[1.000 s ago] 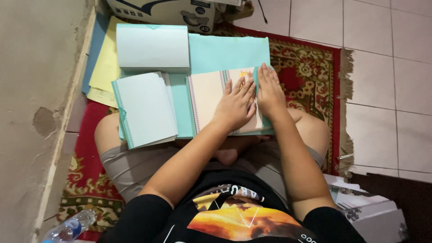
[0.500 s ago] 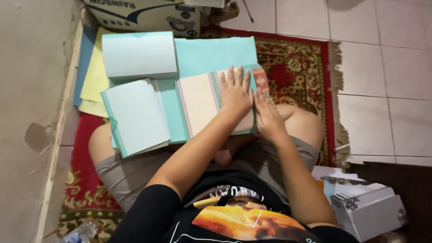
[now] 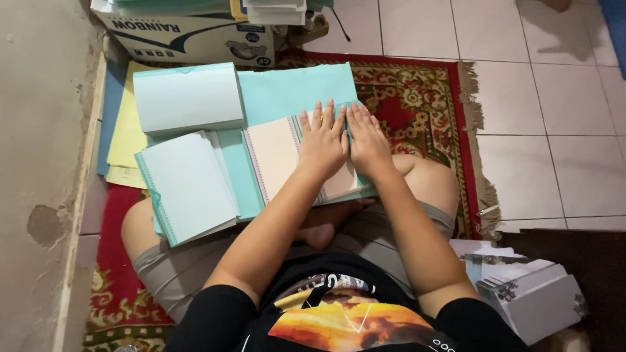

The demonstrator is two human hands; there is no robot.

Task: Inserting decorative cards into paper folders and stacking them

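Because the cream sheet (image 3: 280,156) lies across my lap on top of a teal sheet (image 3: 293,91), both my hands press flat on it, which I judge keeps the paper from sliding or curling. My left hand (image 3: 323,140) and right hand (image 3: 367,140) sit side by side, thumbs nearly touching, fingers stretched forward and slightly fanned; neither one clasps anything, the palms simply bear down on the paper. Just left of my left hand rests an open stack of pale teal booklets (image 3: 189,186), and beyond it another folded stack (image 3: 186,98) on yellow sheets (image 3: 127,130). Ahead of my fingertips stands a cardboard box (image 3: 189,36); under everything spreads a red patterned rug (image 3: 417,98).
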